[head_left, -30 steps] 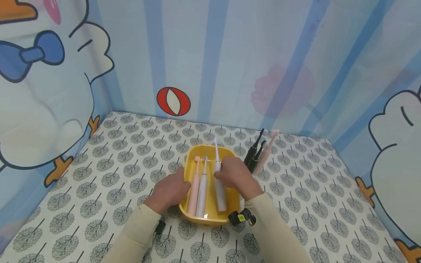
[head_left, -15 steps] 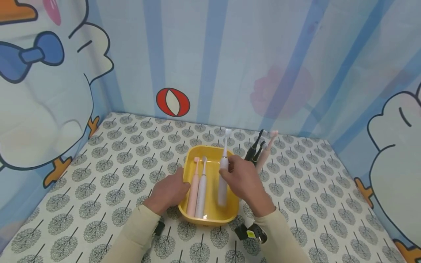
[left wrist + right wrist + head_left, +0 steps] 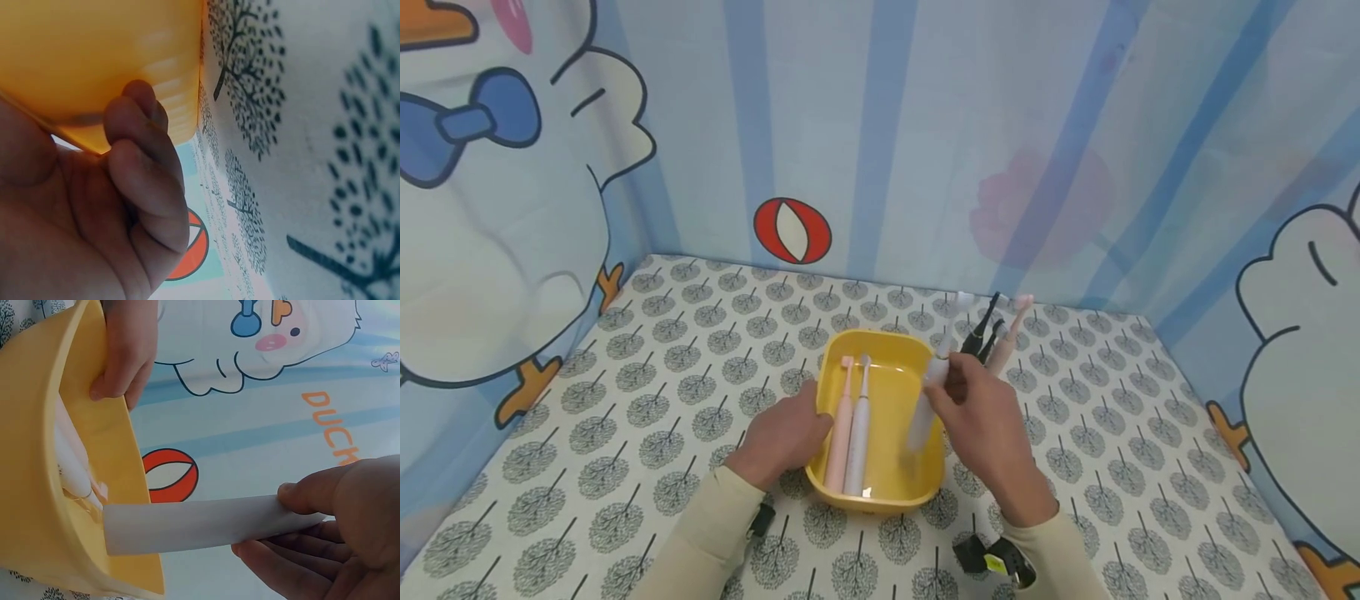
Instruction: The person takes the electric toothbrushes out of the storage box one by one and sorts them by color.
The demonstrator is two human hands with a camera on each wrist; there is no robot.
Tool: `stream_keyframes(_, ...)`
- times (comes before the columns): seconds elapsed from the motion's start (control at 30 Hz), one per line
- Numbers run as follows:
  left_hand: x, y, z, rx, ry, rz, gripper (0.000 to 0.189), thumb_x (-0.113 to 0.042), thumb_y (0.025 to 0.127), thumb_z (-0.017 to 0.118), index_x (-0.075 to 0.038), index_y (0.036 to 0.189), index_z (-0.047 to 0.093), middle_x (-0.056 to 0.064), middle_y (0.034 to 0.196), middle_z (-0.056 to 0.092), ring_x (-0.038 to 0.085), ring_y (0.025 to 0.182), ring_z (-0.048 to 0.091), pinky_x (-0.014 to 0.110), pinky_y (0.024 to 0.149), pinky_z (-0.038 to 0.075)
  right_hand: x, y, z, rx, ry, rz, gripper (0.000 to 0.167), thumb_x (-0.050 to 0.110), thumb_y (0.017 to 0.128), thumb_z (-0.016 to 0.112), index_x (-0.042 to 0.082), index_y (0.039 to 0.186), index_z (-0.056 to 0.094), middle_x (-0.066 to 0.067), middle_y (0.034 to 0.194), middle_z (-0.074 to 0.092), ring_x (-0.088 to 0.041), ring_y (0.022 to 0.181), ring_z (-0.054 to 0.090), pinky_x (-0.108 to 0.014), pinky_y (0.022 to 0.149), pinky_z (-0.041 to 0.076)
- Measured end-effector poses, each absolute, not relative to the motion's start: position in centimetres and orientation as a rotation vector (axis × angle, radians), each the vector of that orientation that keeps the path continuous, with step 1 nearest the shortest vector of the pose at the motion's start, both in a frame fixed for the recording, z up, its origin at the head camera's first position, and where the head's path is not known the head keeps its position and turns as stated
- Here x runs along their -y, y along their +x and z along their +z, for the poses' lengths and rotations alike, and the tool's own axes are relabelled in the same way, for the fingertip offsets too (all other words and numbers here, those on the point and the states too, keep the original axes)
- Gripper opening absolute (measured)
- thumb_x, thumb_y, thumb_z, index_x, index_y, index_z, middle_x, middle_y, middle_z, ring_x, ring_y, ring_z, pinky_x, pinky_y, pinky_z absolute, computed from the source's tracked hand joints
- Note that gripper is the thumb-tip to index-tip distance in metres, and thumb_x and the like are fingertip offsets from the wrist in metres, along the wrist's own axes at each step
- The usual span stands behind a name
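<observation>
The right grip (image 3: 988, 412) pinches a white toothbrush (image 3: 919, 421) between thumb and fingertips at the upper handle. The left grip (image 3: 786, 433) grasps the wall of a yellow tray (image 3: 880, 505), thumb inside, fingers outside; the tray lies to the left of the right grip.

Governing relation, by judgement: the position of the held toothbrush between tray and counter group. The lower handle extends from the right grip toward the person and over the right part of the tray. Beyond the right grip, on the counter (image 3: 625, 417), lie a black toothbrush (image 3: 973, 340), a second black toothbrush (image 3: 990, 342) and a pink toothbrush (image 3: 1004, 347), their lower ends hidden by the hand. The right grip is the nearer of the two to this group.

Orientation: the brush head of the held toothbrush points away from the person and slightly right. Its long axis is tilted. The counter group points the same general way, angled further right. Left of the right grip, inside the tray, a pink-handled toothbrush (image 3: 841, 429) and a pale toothbrush (image 3: 857, 442) lie side by side, heads away from the person. Contact between the held handle and the tray cannot be determined.
</observation>
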State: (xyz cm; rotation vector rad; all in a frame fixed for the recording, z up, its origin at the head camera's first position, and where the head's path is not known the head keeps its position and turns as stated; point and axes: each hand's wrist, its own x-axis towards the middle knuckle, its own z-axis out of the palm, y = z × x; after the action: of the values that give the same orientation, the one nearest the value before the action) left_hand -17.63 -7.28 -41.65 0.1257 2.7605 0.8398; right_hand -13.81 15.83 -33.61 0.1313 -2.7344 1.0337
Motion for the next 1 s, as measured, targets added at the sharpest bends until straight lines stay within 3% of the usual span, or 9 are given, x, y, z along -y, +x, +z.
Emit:
stream_keyframes(0.6,7.5,-17.8,-41.6,-2.773,0.142,0.848,0.049,-0.026,0.093,0.041,0.0,0.135,0.039,0.008,0.07,0.054,0.021,0.053,0.052,0.035,0.048,0.04,-19.4,-11.3,-32.9,2.648,-0.067,0.962,0.039,0.024,0.093,0.065,0.005,0.126,0.056,-0.009,0.105,0.069,-0.024,0.092,0.068,-0.041,0.076,0.054)
stream_keyframes(1.0,7.3,-17.6,-41.5,-2.769,0.125,0.819,0.048,-0.027,0.093,0.04,-0.002,0.134,0.039,0.008,0.069,0.054,0.021,0.053,0.051,0.035,0.049,0.04,-23.3,-13.0,-33.7,2.647,-0.148,0.847,0.04,0.028,0.098,0.057,0.0,0.126,0.054,-0.017,0.109,0.067,-0.031,0.097,0.064,-0.047,0.076,0.051)
